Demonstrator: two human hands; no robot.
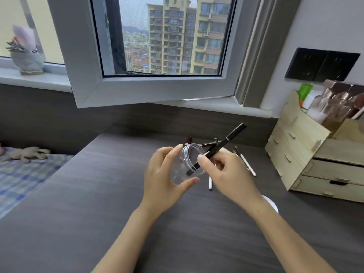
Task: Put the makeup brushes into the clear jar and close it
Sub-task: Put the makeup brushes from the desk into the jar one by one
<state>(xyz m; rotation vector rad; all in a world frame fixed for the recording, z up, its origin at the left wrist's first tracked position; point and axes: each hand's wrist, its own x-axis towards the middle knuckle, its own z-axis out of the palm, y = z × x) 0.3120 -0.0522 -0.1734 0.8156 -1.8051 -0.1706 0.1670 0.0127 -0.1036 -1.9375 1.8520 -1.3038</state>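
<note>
Views: one, head-worn, wide-angle.
Facing: forward and down over the counter (pixel 98 223) toward the far window (pixel 163 40).
Nearness: close; both forearms enter from the near edge.
Edges: bed (pixel 23 174) left, wooden organizer (pixel 307 154) right.

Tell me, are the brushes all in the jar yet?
Not yet. The left hand holds the open clear jar tilted, and the right hand is sliding a black brush in. White-handled brushes and others lie on the desk. The jar is still unclosed.
</note>
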